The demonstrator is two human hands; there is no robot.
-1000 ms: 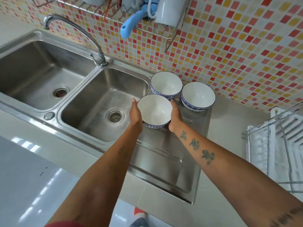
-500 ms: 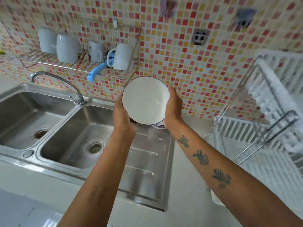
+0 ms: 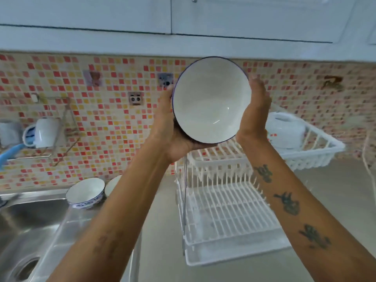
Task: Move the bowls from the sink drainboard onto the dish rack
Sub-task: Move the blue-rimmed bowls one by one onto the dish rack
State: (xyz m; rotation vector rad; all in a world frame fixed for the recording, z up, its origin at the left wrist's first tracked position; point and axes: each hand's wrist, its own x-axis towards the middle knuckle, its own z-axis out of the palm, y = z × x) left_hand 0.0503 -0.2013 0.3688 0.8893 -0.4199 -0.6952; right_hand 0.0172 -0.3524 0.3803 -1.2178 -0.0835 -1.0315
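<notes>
Since half a second ago, the held bowl (image 3: 211,100) has gone up and to the right — it was in front of the tiled wall above the drainboard, and it is now high up, over the dish rack (image 3: 223,208).

From the head camera, the left hand (image 3: 173,127) cups the bowl from the left and below. The right hand (image 3: 254,110) presses flat on its right side. Both hands are clamped on the bowl, one on each side, and the bowl sits between them. It is tipped so its white inside faces the camera, and a thin blue line runs round its rim.

Below the hands stands the white dish rack on the grey counter (image 3: 325,200), with its top shelf just under the bowl and its lower shelf bare. A white basket (image 3: 317,151) with something white inside sits to the right of the rack.

Two more bowls are on the drainboard (image 3: 77,220) at the lower left — the near bowl (image 3: 85,193) has a blue pattern outside, and the far bowl (image 3: 113,185) peeks out from behind the left arm. The sink (image 3: 24,231) is at the far left. A white mug (image 3: 45,132) hangs on the wall shelf.
</notes>
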